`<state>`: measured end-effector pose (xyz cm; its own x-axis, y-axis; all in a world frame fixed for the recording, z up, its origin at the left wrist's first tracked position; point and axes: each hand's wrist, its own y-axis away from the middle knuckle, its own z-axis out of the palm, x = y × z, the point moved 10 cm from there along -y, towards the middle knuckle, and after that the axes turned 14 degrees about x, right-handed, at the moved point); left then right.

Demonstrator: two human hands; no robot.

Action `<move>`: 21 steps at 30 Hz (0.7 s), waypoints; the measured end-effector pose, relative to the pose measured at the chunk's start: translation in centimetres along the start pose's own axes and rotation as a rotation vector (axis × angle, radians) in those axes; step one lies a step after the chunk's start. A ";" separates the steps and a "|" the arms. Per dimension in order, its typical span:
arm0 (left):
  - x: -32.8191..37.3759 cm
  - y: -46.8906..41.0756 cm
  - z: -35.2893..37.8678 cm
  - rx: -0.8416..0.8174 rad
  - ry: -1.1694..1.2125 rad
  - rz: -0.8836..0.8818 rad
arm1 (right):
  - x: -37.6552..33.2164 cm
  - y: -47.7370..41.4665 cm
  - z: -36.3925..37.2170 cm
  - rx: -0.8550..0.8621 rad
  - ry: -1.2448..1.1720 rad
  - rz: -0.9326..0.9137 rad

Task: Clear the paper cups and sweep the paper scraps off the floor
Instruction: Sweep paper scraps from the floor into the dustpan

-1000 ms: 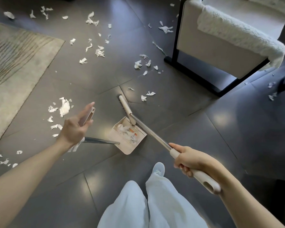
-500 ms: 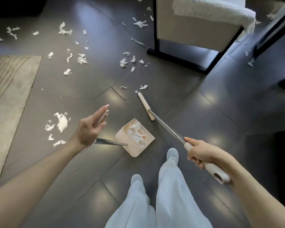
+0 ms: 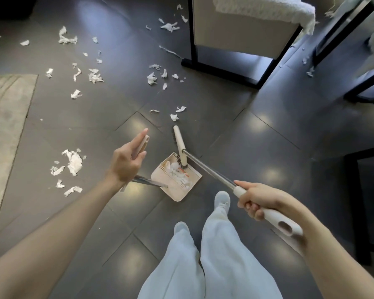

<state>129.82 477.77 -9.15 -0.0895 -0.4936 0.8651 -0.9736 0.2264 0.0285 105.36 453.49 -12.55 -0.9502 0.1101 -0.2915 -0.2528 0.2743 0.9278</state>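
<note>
- Dark grey glossy tiles make up the floor [image 3: 268, 117], with a pale rug [image 3: 7, 126] at your left and a black-framed armchair [image 3: 235, 35] ahead.
- Paper scraps [image 3: 73, 162] lie scattered over the tiles; more sit in the dustpan [image 3: 177, 186] just before your feet.
- Your right hand [image 3: 255, 199] is wrapped round the broom [image 3: 178, 143] grip. The shaft slants up-left and the head's long bar points away from you, its near end in the pan.
- Your left hand [image 3: 127, 160] pinches the dustpan's handle top between thumb and nearly straight fingers.
</note>
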 end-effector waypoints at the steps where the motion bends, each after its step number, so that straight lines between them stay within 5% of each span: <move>1: 0.1 -0.5 -0.7 0.033 0.005 -0.010 | -1.0 0.2 -0.4 0.006 -0.022 -0.013; 8: 1.4 -7.2 -2.5 0.114 0.084 -0.072 | -11.2 -3.2 -2.7 0.069 -0.206 -0.073; 16: 1.1 -18.6 -4.1 0.177 -0.006 -0.084 | -23.5 -11.5 -1.9 0.180 -0.111 -0.156; 21: -0.1 -24.8 -6.7 0.186 -0.085 -0.064 | -26.1 -15.9 0.7 0.048 -0.231 0.024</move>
<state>155.36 477.79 -6.60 -0.0357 -0.5725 0.8191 -0.9992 0.0370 -0.0177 134.26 446.90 -19.81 -0.8873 0.3315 -0.3205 -0.2169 0.3133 0.9245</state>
